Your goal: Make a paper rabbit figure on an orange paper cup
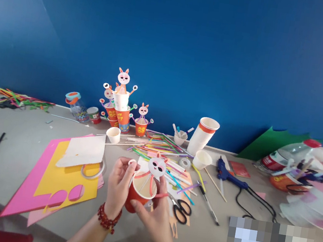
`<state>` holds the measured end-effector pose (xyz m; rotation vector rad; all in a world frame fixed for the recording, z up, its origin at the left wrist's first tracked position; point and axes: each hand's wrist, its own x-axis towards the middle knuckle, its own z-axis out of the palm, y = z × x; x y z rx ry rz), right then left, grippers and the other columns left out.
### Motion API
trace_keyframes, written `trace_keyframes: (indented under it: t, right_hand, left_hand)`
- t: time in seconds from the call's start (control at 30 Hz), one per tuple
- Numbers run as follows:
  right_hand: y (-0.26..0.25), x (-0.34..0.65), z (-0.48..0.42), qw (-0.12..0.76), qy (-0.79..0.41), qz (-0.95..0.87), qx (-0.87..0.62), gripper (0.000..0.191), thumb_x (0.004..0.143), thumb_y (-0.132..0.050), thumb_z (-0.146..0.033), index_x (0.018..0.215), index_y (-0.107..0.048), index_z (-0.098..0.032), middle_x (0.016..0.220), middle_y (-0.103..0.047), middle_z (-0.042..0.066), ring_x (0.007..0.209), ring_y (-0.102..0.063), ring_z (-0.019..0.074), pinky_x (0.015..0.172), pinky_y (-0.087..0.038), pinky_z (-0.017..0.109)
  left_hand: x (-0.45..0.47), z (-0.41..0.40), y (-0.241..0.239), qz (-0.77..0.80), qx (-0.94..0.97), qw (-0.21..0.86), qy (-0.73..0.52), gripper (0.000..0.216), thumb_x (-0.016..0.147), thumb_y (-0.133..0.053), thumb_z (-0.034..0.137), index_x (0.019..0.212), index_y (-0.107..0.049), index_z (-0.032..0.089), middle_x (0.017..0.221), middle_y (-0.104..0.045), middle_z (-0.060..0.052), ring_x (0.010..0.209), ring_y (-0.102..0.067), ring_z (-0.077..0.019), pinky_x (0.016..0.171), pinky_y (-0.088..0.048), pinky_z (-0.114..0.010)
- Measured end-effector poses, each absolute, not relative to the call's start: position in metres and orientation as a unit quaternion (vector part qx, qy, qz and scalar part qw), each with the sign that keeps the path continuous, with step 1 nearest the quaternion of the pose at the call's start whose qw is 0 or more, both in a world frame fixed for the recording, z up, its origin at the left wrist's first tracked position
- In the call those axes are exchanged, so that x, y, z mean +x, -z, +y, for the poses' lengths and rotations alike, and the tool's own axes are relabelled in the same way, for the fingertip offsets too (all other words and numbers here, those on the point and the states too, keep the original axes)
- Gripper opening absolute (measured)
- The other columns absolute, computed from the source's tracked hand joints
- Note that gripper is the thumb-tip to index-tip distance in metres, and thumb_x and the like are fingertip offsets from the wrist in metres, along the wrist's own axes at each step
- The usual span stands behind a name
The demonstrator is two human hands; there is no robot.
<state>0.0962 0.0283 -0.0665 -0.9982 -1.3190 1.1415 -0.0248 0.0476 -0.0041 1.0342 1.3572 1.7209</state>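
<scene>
Both my hands hold an orange paper cup (136, 199) just above the table's near edge. A paper rabbit face (157, 167) on a stick rises from the cup, with pink strips arching over its rim. My left hand (118, 185) grips the cup's left side, its fingers pinching a small white paper circle at the rim. A red bead bracelet (107, 219) sits on that wrist. My right hand (155, 212) wraps the cup's right side and front, thumb across the wall.
Pink and yellow paper sheets (57, 180) and a tape ring (92, 170) lie to the left. Coloured straws (163, 148), scissors (181, 210) and a blue glue gun (226, 174) lie to the right. Finished rabbit cups (120, 108) and a cup stack (202, 135) stand by the blue wall.
</scene>
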Motion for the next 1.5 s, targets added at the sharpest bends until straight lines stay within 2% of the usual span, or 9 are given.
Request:
trace_keyframes:
  t: [0.13, 0.4, 0.97, 1.27, 1.5]
  right_hand:
    - [0.063, 0.096, 0.029, 0.537, -0.473, -0.558, -0.421, 0.107, 0.07, -0.08, -0.038, 0.153, -0.013, -0.025, 0.148, -0.044, 0.015, 0.136, -0.042, 0.0328, 0.111, -0.036, 0.052]
    - [0.062, 0.095, 0.029, 0.551, -0.457, -0.557, -0.421, 0.104, 0.069, -0.082, -0.036, 0.152, -0.02, -0.024, 0.145, -0.047, 0.016, 0.134, -0.045, 0.0336, 0.109, -0.038, 0.052]
    - [0.055, 0.095, 0.028, 0.541, -0.463, -0.556, -0.429, 0.105, 0.07, -0.08, -0.04, 0.152, -0.018, -0.022, 0.141, -0.052, 0.016, 0.13, -0.049, 0.0332, 0.106, -0.042, 0.049]
    - [0.059, 0.096, 0.028, 0.546, -0.468, -0.563, -0.408, 0.105, 0.071, -0.08, -0.034, 0.153, -0.014, -0.024, 0.147, -0.045, 0.017, 0.134, -0.045, 0.0324, 0.109, -0.038, 0.051]
    - [0.065, 0.098, 0.028, 0.549, -0.475, -0.546, -0.419, 0.107, 0.068, -0.083, -0.035, 0.152, -0.018, -0.025, 0.148, -0.043, 0.016, 0.135, -0.042, 0.0338, 0.106, -0.041, 0.051]
  left_hand:
    - [-0.023, 0.047, 0.003, 0.526, 0.399, 0.34, -0.669, 0.023, 0.091, -0.057, 0.042, 0.091, -0.057, 0.019, 0.086, -0.065, -0.002, 0.076, -0.063, -0.0137, 0.07, -0.051, -0.025]
    - [-0.021, 0.048, -0.001, 0.535, 0.403, 0.324, -0.668, 0.023, 0.091, -0.056, 0.041, 0.09, -0.057, 0.019, 0.086, -0.066, -0.003, 0.079, -0.063, -0.0149, 0.072, -0.051, -0.025]
    - [-0.019, 0.048, -0.002, 0.545, 0.421, 0.291, -0.664, 0.021, 0.093, -0.055, 0.04, 0.089, -0.057, 0.019, 0.086, -0.064, -0.003, 0.081, -0.061, -0.0155, 0.075, -0.049, -0.026]
    - [-0.018, 0.049, -0.001, 0.494, 0.371, 0.388, -0.684, 0.023, 0.09, -0.058, 0.043, 0.089, -0.054, 0.02, 0.079, -0.063, -0.001, 0.07, -0.061, -0.0142, 0.066, -0.05, -0.024]
    - [-0.018, 0.047, -0.005, 0.496, 0.35, 0.396, -0.689, 0.023, 0.087, -0.06, 0.041, 0.087, -0.055, 0.019, 0.076, -0.063, 0.0, 0.066, -0.059, -0.0122, 0.062, -0.049, -0.021]
